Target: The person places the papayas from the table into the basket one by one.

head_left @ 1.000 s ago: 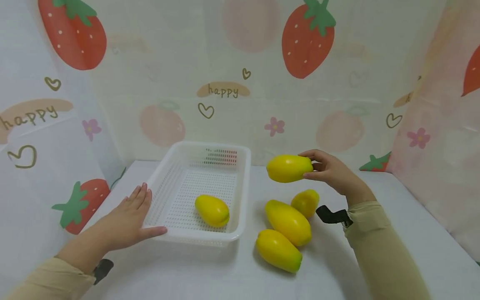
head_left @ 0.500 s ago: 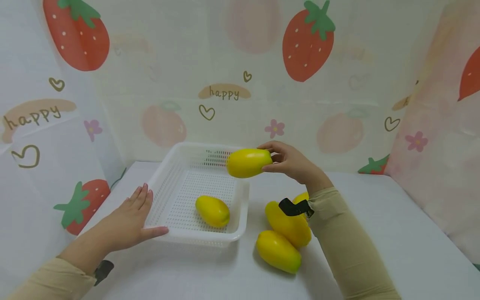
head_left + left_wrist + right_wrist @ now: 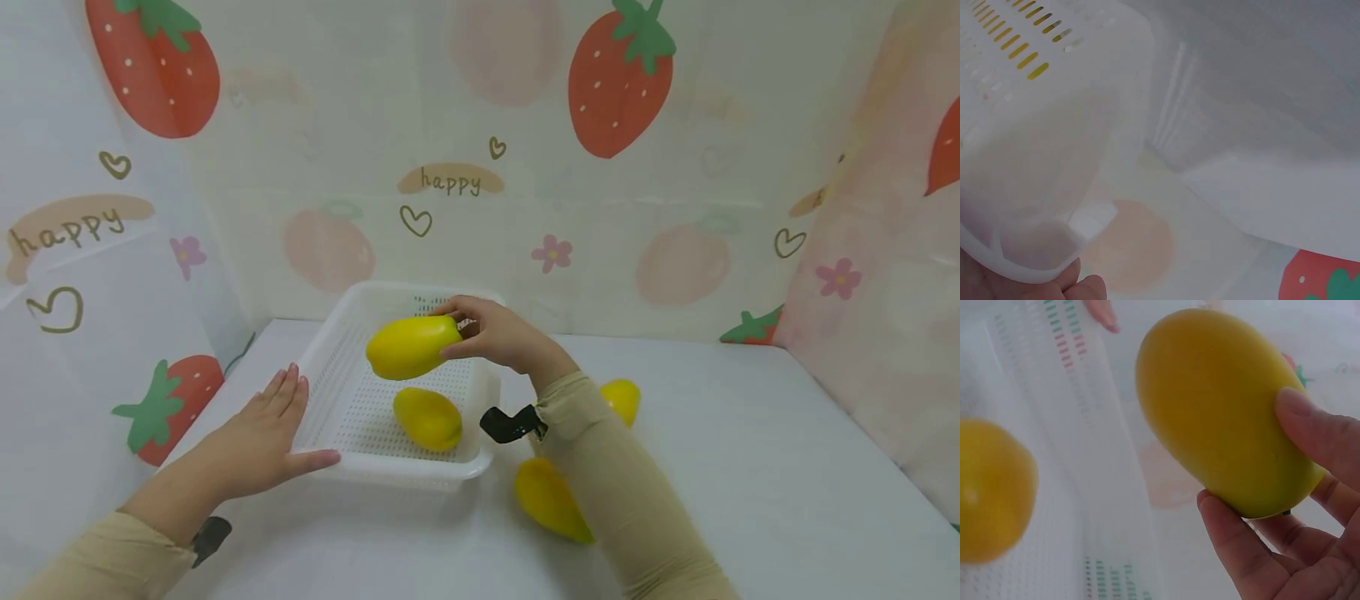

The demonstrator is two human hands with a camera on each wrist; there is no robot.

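Note:
A yellow papaya [image 3: 412, 347] with a green end hangs over the white plastic basket [image 3: 405, 468], gripped at that green end by my right hand [image 3: 506, 337]. The right wrist view shows thumb and fingers on opposite sides of this papaya [image 3: 1216, 412]. Below it, apart from it, a second papaya [image 3: 427, 421] lies on the basket floor toward the front right. My left hand [image 3: 258, 446] rests on the basket's left side, fingers straight, thumb stretched along the front rim. In the left wrist view, its fingers [image 3: 1088, 287] touch the basket rim [image 3: 1029, 274].
Right of the basket, papayas lie on the white table [image 3: 750, 433]: one nearer [image 3: 551, 500] and one farther [image 3: 624, 400], both partly covered by my right sleeve [image 3: 622, 483]. A printed cloth wall [image 3: 465, 242] stands behind the basket, with more cloth at both sides.
My right hand has carried the papaya leftward from above the table to over the basket, and slightly lower lately. The left hand stays on the basket. My right sleeve now covers more of the table papayas.

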